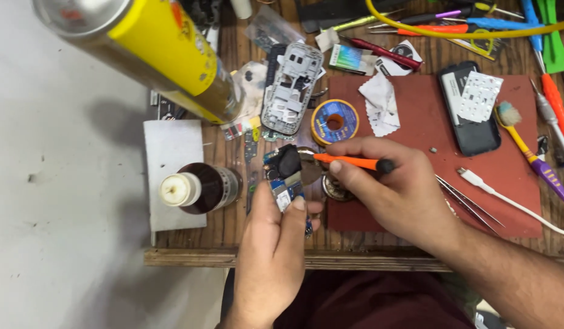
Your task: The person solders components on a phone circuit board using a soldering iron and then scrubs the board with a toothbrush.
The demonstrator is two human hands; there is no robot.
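The little circuit board (283,176) is in my left hand (271,250), just over the near edge of the wooden table (233,256). My thumb and fingers are closed on it, so I can only see its top part, with a black piece on it and a bit of blue lower down. The rest is hidden by my hand.

My right hand (391,189) is closed around one orange tool (349,161) with a black end. Its flat metal tip touches the board. I cannot tell just what the tip is doing there. Something round and shiny sits under my right hand, mostly hidden.

I count one brown bottle (202,189) with a white cap, lying on one white pad (172,152). One big yellow spray can (154,49) is close to the camera, blurry and cut off at the top. One grey phone frame (292,88) lies beside one roll of wire (335,122). One red mat (428,128) holds one black phone (471,109) with a white keypad sheet on it. One pair of tweezers (471,204) pokes out from under my right wrist. One white cable (507,201) runs off the right side. Many tools at the top are cut off, too many to count.
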